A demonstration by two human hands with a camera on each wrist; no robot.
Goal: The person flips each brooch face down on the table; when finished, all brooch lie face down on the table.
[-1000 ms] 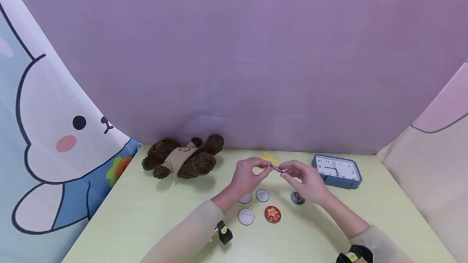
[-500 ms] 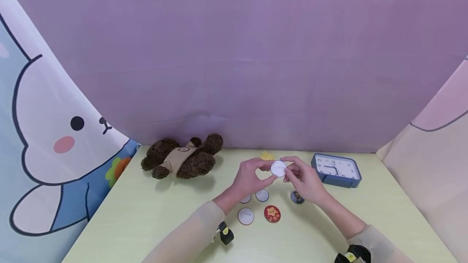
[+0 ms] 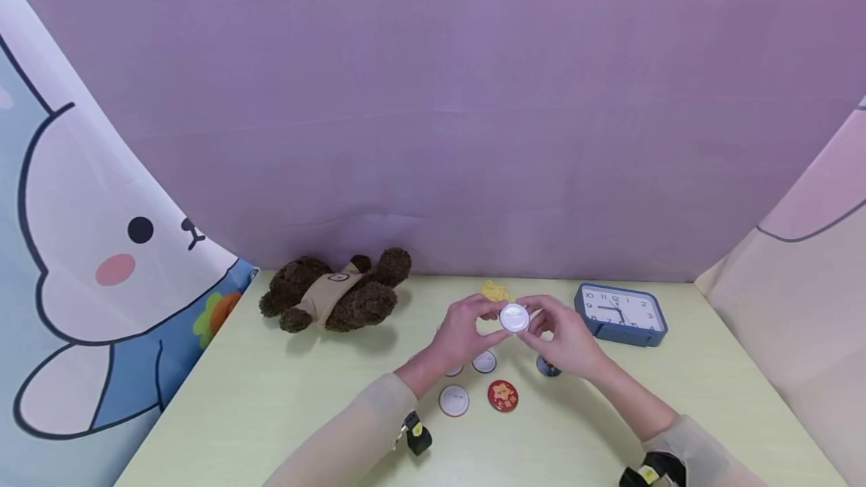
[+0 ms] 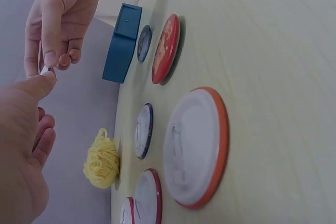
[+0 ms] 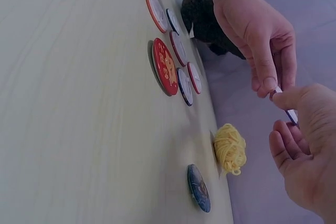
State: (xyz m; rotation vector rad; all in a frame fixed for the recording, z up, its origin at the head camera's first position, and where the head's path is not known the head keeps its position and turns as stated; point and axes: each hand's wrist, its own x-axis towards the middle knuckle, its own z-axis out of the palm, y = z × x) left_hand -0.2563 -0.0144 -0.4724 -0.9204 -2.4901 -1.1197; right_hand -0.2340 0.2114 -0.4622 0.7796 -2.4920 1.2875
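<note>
Between both hands, raised above the table, is a round pin badge [image 3: 514, 318], its white back facing the head camera. My left hand [image 3: 463, 333] pinches its left edge with thumb and fingers; my right hand [image 3: 564, 337] pinches the right edge. Both wrist views show the badge nearly edge-on at the fingertips. Below lie a red badge with a yellow star [image 3: 503, 395], an orange-rimmed badge [image 4: 194, 148] back side up, and a dark-rimmed badge [image 3: 484, 361]. Red-rimmed badges [image 5: 178, 48] are partly hidden by my left arm in the head view. A blue picture badge [image 5: 199, 188] sits under my right hand.
A ball of yellow yarn [image 5: 230, 149] rests behind the hands. At the back right stands a blue clock [image 3: 621, 314]; a brown teddy bear [image 3: 338, 295] lies at the back left. A purple cloth [image 3: 433, 111] hangs along the table's rear edge [image 3: 460, 277].
Seen edge-on a second ago, the badge has been turned so its white back shows to the head camera. Both hands still hold it in about the same place; the right fingers have shifted slightly.
</note>
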